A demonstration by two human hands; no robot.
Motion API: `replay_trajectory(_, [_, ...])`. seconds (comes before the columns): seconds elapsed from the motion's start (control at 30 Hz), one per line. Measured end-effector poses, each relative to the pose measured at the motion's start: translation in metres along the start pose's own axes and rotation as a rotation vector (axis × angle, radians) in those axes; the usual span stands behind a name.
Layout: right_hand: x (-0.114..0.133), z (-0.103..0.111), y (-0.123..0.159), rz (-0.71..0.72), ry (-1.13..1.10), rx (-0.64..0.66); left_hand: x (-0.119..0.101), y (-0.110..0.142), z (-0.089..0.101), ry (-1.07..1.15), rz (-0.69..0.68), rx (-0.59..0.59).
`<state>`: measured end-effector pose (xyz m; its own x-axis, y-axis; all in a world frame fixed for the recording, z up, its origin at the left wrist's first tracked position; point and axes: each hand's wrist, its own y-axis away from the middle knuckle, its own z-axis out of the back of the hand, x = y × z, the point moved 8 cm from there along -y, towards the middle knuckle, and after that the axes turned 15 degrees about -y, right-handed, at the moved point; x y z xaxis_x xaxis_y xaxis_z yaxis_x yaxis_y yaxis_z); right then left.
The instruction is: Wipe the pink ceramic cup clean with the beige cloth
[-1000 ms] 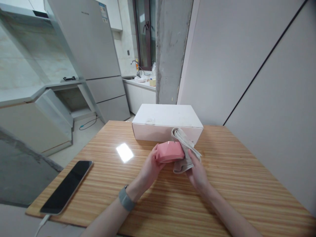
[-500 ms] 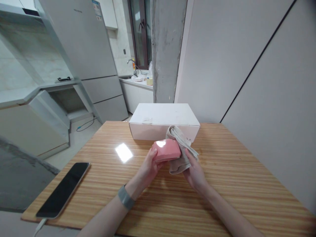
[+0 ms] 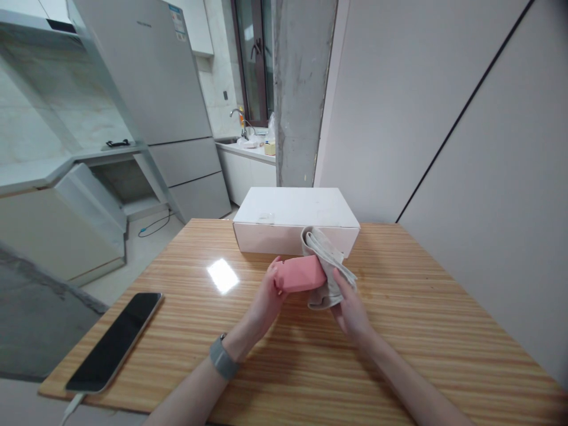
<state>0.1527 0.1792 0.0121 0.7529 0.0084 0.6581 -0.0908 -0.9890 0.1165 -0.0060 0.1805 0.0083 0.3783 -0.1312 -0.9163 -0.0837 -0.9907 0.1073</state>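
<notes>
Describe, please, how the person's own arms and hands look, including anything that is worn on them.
The left hand and right hand are both without gloves, and no sleeve shows on the left forearm or right forearm. A wide, plain grey band goes around the left wrist; the right wrist has nothing on it. No cables or markings are visible on either arm.

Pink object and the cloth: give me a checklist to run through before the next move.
1. Pink object gripped by the left hand: ok.
2. Cloth held in the right hand: ok.
3. Cloth against the pink object's right end: ok.
4. Phone apart from both hands: ok.
5. White box shut on top: ok.
6. Pink object's underside clean: cannot tell, hidden from this view.
</notes>
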Motion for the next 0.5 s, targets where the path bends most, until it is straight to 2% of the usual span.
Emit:
replay_trajectory(0.07, [0.004,0.001,-0.002,-0.015,-0.024,-0.047,0.000,0.001,-0.004,0.040,0.039,0.028])
replay_trajectory(0.17, [0.006,0.003,-0.003,-0.040,-0.039,-0.085,-0.006,0.002,-0.006,-0.038,-0.021,0.059])
replay_trajectory(0.3, [0.003,-0.005,0.001,-0.070,-0.061,-0.016,-0.014,0.006,-0.009,-0.135,-0.127,0.098])
replay_trajectory(0.5, [0.003,-0.021,0.009,-0.032,-0.043,0.078,-0.009,0.008,-0.017,0.003,-0.048,0.188])
